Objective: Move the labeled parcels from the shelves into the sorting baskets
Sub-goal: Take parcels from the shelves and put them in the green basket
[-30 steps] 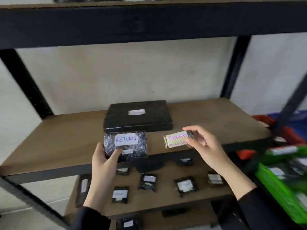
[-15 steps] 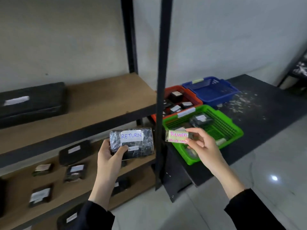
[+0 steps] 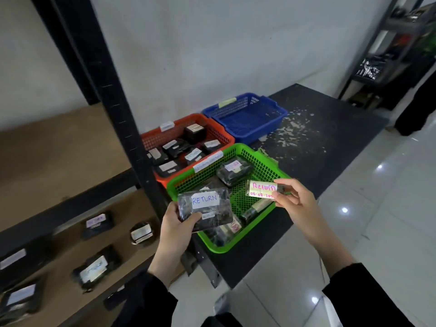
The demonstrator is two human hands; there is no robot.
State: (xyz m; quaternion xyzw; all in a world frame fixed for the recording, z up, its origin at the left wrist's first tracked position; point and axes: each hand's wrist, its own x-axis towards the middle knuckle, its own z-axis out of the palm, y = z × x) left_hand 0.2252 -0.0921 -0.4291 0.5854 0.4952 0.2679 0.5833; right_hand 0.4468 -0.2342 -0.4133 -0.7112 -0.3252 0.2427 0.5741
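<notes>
My left hand (image 3: 176,228) grips a black plastic-wrapped parcel (image 3: 204,208) with a white label reading RETURN, held over the near left corner of the green basket (image 3: 264,171). My right hand (image 3: 295,199) pinches a small pale parcel (image 3: 263,189) with RETURN written in pink, held above the green basket's right side. Several wrapped parcels lie inside the green basket. Behind it, an orange basket (image 3: 212,125) holds several black labeled parcels, and a blue basket (image 3: 247,114) sits behind that.
The baskets stand on a low dark table (image 3: 330,128). A black shelf post (image 3: 113,102) rises at left, with wooden shelves (image 3: 59,149) and more labeled parcels (image 3: 94,270) on the lower shelf. White tiled floor lies at right; another rack (image 3: 389,48) stands far right.
The view has swung right from the shelf to the baskets. Both hands have carried their parcels over the green basket, still holding them.
</notes>
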